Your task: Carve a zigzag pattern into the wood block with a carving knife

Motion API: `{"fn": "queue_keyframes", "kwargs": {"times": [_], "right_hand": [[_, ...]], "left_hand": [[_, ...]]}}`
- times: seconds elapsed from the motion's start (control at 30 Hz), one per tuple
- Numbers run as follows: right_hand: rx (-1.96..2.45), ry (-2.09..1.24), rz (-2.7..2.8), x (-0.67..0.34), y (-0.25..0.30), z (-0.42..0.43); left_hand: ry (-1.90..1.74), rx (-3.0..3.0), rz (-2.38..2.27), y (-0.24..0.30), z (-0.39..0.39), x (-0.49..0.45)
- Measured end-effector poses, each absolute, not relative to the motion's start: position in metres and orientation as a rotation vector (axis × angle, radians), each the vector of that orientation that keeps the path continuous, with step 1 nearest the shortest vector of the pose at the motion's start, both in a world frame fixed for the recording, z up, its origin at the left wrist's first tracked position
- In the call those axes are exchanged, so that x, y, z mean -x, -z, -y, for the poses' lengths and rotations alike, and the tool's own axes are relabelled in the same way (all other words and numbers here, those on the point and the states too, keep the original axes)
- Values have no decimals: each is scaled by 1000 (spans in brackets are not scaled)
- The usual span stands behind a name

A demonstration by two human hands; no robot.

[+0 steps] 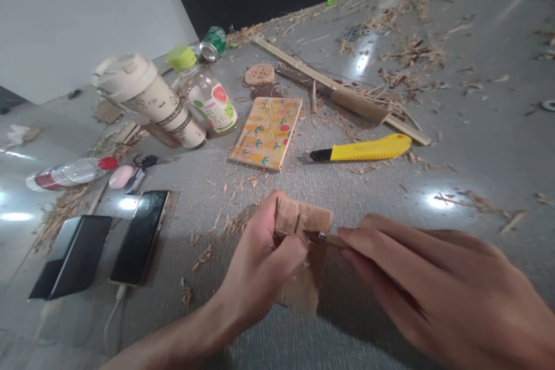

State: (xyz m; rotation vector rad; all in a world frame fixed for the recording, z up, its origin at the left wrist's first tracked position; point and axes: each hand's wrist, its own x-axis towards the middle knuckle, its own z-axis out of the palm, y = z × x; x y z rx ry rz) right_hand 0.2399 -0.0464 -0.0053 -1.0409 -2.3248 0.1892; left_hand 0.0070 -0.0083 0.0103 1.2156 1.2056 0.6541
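My left hand [260,266] is closed around a small brown wooden block [303,221] with cut grooves, holding it on a brown piece of cardboard [303,295] at the near middle of the grey table [477,144]. My right hand [433,283] pinches a thin carving tool [323,237], with its tip at the block's near face beside my left thumb. Wood shavings lie around the block.
A yellow utility knife [364,149] and a patterned notebook [266,132] lie beyond the block. At the left stand a cream cup [147,98], a drink bottle [208,95], a water bottle [69,173], two phones [139,237], keys. A long wooden strip [342,92] and shavings cover the far right.
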Motion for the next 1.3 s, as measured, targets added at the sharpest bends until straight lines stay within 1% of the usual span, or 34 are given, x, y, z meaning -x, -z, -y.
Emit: {"fn": "queue_keyframes", "kwargs": {"times": [0.2,0.47,0.73,0.93,1.3], "right_hand": [[1096,-319,2244,-234,-1,42],[1124,-226,2226,-238,-1,38],[1148,-237,2228,-239,-1,38],[1148,-311,2191,-239,-1,36],[1127,-263,2222,-244,-5,34]], "left_hand": [[-674,-1201,-1246,-10,6,-8],[-644,-1157,-1266,-10,7,-10],[-611,-1148,-1293,-7,10,-11],[-620,-1183,-1332,-6,8,-8],[-634,-1143,-1299,-8,7,-9]]}}
